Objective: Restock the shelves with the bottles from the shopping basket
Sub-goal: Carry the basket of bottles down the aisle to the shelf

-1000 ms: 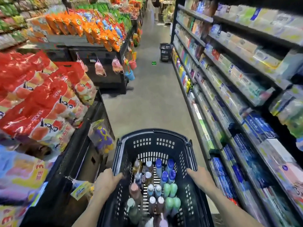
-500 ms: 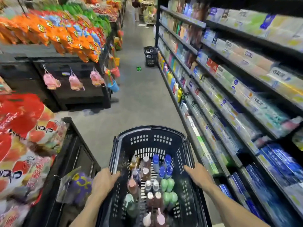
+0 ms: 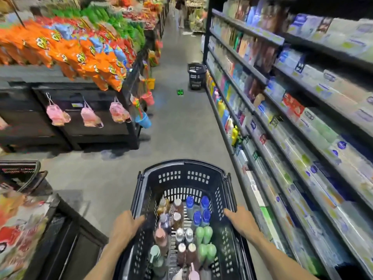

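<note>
I am moving further down the aisle; both hands, left [image 3: 126, 229] and right [image 3: 243, 221], are gripping the black perforated plastic basket [image 3: 182, 176], bottles [image 3: 198, 219] all unshelved.

Shopping basket [image 3: 182, 174] farther along the aisle, past the red snack bags

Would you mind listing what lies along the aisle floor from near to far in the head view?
Shopping basket held at its sides by the left hand and right hand → small green object on the floor → second dark basket beside the shelves.
</note>
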The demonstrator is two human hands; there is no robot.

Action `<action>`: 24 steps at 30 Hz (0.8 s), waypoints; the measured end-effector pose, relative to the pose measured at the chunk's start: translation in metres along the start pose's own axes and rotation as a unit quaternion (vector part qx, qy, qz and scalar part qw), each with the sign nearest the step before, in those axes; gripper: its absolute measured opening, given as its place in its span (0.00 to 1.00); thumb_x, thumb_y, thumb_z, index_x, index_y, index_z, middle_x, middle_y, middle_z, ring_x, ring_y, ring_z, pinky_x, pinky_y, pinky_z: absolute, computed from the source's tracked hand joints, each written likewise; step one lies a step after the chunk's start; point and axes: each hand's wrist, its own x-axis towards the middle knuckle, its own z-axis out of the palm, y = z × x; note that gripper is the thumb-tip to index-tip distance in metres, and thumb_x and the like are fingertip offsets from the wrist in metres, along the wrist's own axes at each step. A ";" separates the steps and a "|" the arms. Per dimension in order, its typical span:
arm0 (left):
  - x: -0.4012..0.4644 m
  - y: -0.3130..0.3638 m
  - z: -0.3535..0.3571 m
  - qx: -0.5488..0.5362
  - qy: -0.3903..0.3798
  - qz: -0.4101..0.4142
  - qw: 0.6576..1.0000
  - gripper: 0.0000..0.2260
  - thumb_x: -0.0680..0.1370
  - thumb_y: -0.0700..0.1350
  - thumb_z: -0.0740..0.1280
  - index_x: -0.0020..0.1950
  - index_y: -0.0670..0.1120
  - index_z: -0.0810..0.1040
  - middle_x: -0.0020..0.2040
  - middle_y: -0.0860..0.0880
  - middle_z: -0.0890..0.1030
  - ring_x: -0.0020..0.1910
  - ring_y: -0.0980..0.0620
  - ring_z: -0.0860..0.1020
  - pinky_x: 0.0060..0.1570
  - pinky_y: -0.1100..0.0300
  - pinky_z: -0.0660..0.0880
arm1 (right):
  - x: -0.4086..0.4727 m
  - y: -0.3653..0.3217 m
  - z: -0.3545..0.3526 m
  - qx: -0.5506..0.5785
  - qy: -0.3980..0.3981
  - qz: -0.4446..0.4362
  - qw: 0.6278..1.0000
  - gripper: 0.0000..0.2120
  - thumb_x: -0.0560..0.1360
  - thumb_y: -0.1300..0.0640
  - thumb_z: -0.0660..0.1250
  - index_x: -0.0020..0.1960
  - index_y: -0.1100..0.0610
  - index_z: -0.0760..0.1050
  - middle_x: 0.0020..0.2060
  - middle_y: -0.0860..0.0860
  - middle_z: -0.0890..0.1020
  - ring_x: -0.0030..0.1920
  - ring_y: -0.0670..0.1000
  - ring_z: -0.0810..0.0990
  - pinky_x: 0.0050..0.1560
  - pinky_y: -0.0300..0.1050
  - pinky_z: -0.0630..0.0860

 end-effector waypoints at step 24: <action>0.446 0.292 -0.038 -0.013 0.007 0.041 0.999 0.22 0.77 0.61 0.69 0.35 0.45 0.70 0.33 0.49 0.77 0.35 0.44 0.77 0.34 0.55 0.69 | 0.475 -0.176 -0.136 -0.010 0.038 0.023 0.999 0.17 0.76 0.44 0.71 0.41 0.58 0.75 0.36 0.53 0.82 0.37 0.55 0.80 0.38 0.48 0.73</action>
